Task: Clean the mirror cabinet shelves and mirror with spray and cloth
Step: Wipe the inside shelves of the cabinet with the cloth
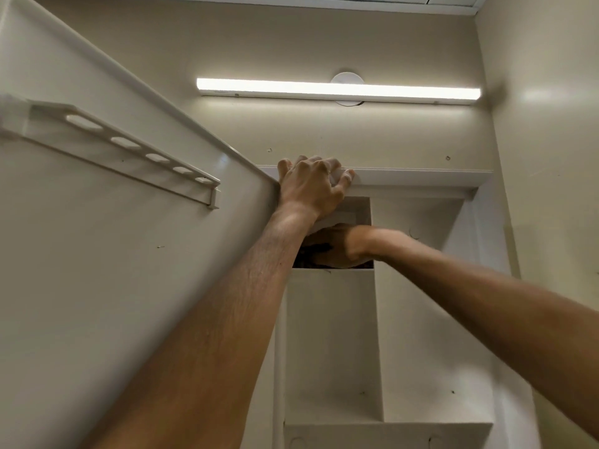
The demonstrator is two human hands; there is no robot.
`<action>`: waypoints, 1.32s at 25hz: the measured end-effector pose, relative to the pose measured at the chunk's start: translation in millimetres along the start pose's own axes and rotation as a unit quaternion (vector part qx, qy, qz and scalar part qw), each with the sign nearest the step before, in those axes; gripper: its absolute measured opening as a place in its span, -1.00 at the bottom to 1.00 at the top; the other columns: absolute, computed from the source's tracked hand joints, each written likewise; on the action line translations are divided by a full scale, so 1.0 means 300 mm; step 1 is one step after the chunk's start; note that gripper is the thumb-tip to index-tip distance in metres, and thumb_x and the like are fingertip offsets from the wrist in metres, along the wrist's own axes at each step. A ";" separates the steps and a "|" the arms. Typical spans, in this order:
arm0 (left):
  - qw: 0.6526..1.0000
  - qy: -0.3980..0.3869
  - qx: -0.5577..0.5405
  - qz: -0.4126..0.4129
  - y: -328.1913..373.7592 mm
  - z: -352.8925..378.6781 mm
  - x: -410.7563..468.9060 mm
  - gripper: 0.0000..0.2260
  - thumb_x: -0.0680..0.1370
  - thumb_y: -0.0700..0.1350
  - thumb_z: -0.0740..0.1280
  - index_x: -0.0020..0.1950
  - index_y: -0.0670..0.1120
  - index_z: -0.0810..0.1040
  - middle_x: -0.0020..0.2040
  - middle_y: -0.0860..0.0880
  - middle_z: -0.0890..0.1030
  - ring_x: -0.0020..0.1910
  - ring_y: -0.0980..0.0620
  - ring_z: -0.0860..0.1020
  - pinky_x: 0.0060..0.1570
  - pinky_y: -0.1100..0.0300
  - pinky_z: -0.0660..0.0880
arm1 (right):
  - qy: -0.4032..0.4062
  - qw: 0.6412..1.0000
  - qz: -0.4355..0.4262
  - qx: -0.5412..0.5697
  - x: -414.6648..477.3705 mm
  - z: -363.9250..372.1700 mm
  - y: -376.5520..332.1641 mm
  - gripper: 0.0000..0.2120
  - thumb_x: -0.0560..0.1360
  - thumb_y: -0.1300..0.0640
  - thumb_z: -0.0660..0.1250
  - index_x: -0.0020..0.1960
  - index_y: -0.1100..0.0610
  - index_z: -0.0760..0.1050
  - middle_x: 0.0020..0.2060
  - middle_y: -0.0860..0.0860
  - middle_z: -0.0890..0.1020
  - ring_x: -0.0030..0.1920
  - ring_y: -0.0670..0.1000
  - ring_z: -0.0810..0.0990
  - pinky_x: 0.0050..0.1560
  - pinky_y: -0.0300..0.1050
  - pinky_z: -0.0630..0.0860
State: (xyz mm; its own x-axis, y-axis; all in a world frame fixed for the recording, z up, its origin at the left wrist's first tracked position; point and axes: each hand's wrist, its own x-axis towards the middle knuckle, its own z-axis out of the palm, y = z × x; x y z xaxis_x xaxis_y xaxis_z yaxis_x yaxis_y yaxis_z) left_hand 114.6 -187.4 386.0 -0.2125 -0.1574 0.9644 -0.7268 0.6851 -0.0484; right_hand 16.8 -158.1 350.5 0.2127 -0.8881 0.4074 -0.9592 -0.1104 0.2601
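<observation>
Forearms [227,319] up: left grip [311,183] clasps cabinet top [421,176]; right grip [340,247], hold unclear, wipes top shelf [356,271], I judge. Next: lower shelf [389,431].

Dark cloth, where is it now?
Head view, centre: the dark cloth lies under the right hand in the top left compartment of the white cabinet, below the left hand.

**Inspector:** Light source?
**Assistant:** One lit tube [338,89] on the back wall, burnt out white. The light is warm and moderately bright. Sheen on the door [113,254] and the right wall [551,124].
**Inspector:** Shadows?
**Assistant:** Darkest under the right hand [340,246], inside the cabinet [421,286].
**Inspector:** Sharpness?
**Assistant:** Right hand blurred; left hand [311,186] crisp. Straight edges bow near the borders.
</observation>
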 end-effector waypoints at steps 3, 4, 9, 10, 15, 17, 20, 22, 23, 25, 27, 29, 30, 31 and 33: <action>1.000 0.007 -0.005 0.005 -0.003 0.000 0.000 -0.61 0.62 0.20 0.15 0.30 0.02 0.54 0.24 -0.06 0.59 0.29 -0.08 0.43 0.26 -0.02 0.18 | 0.029 0.986 0.096 -0.131 0.035 -0.004 -0.015 -0.58 0.63 -0.03 0.17 0.43 0.12 0.39 0.31 0.13 0.53 0.25 0.18 0.54 0.17 0.00 0.51; 1.000 0.004 -0.009 0.004 -0.003 -0.003 0.001 -0.61 0.62 0.20 0.16 0.31 0.02 0.54 0.25 -0.06 0.59 0.30 -0.08 0.43 0.27 -0.01 0.17 | 0.073 0.980 0.117 -0.142 0.071 0.036 -0.023 -0.60 0.62 0.01 0.18 0.41 0.15 0.39 0.30 0.15 0.53 0.24 0.19 0.55 0.15 0.02 0.53; 1.000 0.009 -0.021 0.008 0.000 0.003 -0.004 -0.61 0.61 0.21 0.16 0.29 0.03 0.55 0.24 -0.04 0.59 0.30 -0.05 0.43 0.28 -0.01 0.16 | 0.302 0.941 -0.055 0.144 0.169 0.159 -0.014 -0.73 0.55 0.06 0.24 0.18 0.16 0.47 0.06 0.13 0.60 -0.02 0.12 0.60 0.02 0.11 0.59; 1.000 0.011 -0.022 0.007 0.000 0.008 0.001 -0.61 0.61 0.22 0.16 0.29 0.04 0.56 0.23 -0.03 0.60 0.30 -0.05 0.43 0.28 -0.02 0.16 | 0.241 0.950 -0.084 0.177 0.146 0.147 -0.023 -0.82 0.56 0.10 0.26 0.12 0.12 0.50 0.02 0.09 0.61 -0.02 0.10 0.60 0.07 0.11 0.58; 1.000 0.014 -0.006 0.006 -0.002 0.012 -0.006 -0.60 0.61 0.23 0.14 0.28 0.04 0.56 0.22 -0.03 0.60 0.29 -0.07 0.43 0.26 -0.04 0.17 | 0.105 0.983 -0.070 0.131 -0.006 0.083 -0.038 -0.68 0.58 -0.16 0.15 0.13 -0.01 0.54 0.09 -0.01 0.63 0.03 0.08 0.61 0.10 0.10 0.57; 1.000 0.012 -0.008 0.010 -0.006 0.007 0.001 -0.60 0.61 0.23 0.14 0.28 0.04 0.55 0.23 -0.04 0.59 0.29 -0.07 0.42 0.26 -0.04 0.17 | 0.107 0.994 -0.019 -0.007 -0.064 0.074 -0.027 -0.67 0.58 -0.18 0.09 0.11 -0.02 0.51 0.07 0.01 0.60 0.02 0.13 0.59 0.05 0.13 0.57; 1.000 -0.001 -0.013 0.010 -0.005 0.000 -0.002 -0.58 0.61 0.24 0.14 0.31 0.04 0.54 0.26 -0.04 0.58 0.31 -0.08 0.41 0.29 -0.04 0.17 | 0.136 0.967 0.053 -0.207 -0.100 0.097 -0.054 -0.69 0.64 -0.05 0.12 0.27 0.06 0.46 0.14 0.11 0.50 0.16 0.24 0.46 0.03 0.05 0.49; 1.000 -0.008 -0.014 0.009 -0.004 -0.002 -0.002 -0.58 0.61 0.24 0.15 0.32 0.04 0.53 0.27 -0.04 0.57 0.31 -0.08 0.41 0.29 -0.03 0.17 | 0.146 0.978 0.051 -0.138 -0.060 0.102 -0.061 -0.75 0.61 0.07 0.21 0.23 0.13 0.49 0.12 0.16 0.53 0.17 0.26 0.47 0.05 0.06 0.50; 1.000 -0.011 -0.022 0.008 -0.006 -0.005 0.005 -0.58 0.61 0.24 0.16 0.32 0.04 0.54 0.27 -0.05 0.58 0.31 -0.08 0.41 0.29 -0.03 0.17 | 0.164 0.985 0.034 -0.041 -0.036 0.099 -0.051 -0.78 0.59 0.12 0.25 0.19 0.15 0.53 0.11 0.16 0.57 0.16 0.24 0.52 0.09 0.08 0.53; 0.999 -0.015 -0.036 0.004 -0.008 -0.009 0.013 -0.59 0.61 0.23 0.18 0.31 0.03 0.54 0.26 -0.06 0.58 0.31 -0.08 0.41 0.29 -0.02 0.16 | 0.209 0.969 -0.026 0.125 -0.001 0.084 -0.058 -0.81 0.58 0.17 0.30 0.15 0.14 0.61 0.11 0.14 0.64 0.13 0.17 0.59 0.18 0.07 0.54; 0.999 -0.015 -0.035 0.005 -0.006 -0.008 0.012 -0.58 0.60 0.23 0.18 0.32 0.03 0.54 0.26 -0.06 0.58 0.31 -0.07 0.41 0.29 -0.02 0.16 | 0.180 0.971 -0.061 0.147 -0.004 0.073 -0.090 -0.77 0.58 0.23 0.29 0.22 0.17 0.59 0.18 0.16 0.61 0.20 0.18 0.55 0.29 0.07 0.45; 0.999 -0.016 -0.028 0.002 -0.008 -0.004 0.008 -0.58 0.60 0.24 0.18 0.33 0.03 0.54 0.27 -0.06 0.58 0.31 -0.07 0.41 0.29 -0.01 0.15 | 0.176 0.974 -0.046 0.135 -0.006 0.061 -0.102 -0.64 0.63 0.25 0.20 0.42 0.23 0.40 0.35 0.22 0.46 0.36 0.22 0.43 0.41 -0.01 0.28; 1.000 -0.014 -0.026 0.002 -0.010 -0.002 0.008 -0.57 0.60 0.24 0.18 0.33 0.03 0.53 0.28 -0.06 0.57 0.32 -0.07 0.41 0.29 0.00 0.15 | 0.179 0.977 -0.010 0.115 -0.002 0.062 -0.094 -0.59 0.65 0.23 0.17 0.48 0.24 0.29 0.41 0.20 0.39 0.40 0.23 0.38 0.42 -0.04 0.27; 1.000 -0.013 -0.025 0.004 -0.011 -0.001 0.009 -0.57 0.60 0.24 0.18 0.33 0.04 0.53 0.28 -0.06 0.57 0.32 -0.07 0.41 0.30 0.00 0.15 | 0.219 0.974 0.019 0.057 0.007 0.084 -0.078 -0.57 0.65 0.20 0.18 0.50 0.22 0.25 0.42 0.19 0.37 0.39 0.22 0.40 0.36 -0.03 0.38; 1.000 -0.015 -0.025 0.005 -0.010 -0.009 0.012 -0.57 0.60 0.24 0.18 0.34 0.03 0.53 0.29 -0.06 0.57 0.32 -0.07 0.40 0.30 0.00 0.15 | 0.239 0.957 0.108 -0.127 0.043 0.113 -0.036 -0.60 0.63 0.18 0.24 0.45 0.18 0.33 0.34 0.15 0.47 0.28 0.16 0.52 0.16 -0.05 0.53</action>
State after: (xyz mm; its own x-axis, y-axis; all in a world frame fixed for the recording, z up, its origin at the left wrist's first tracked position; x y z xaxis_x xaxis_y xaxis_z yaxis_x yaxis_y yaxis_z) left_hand 117.6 -188.2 390.4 -0.2390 -0.1711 0.9558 -0.6916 0.7209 -0.0439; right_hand 23.7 -183.3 323.2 0.1337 -0.5651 0.8141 -0.9274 0.2183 0.3039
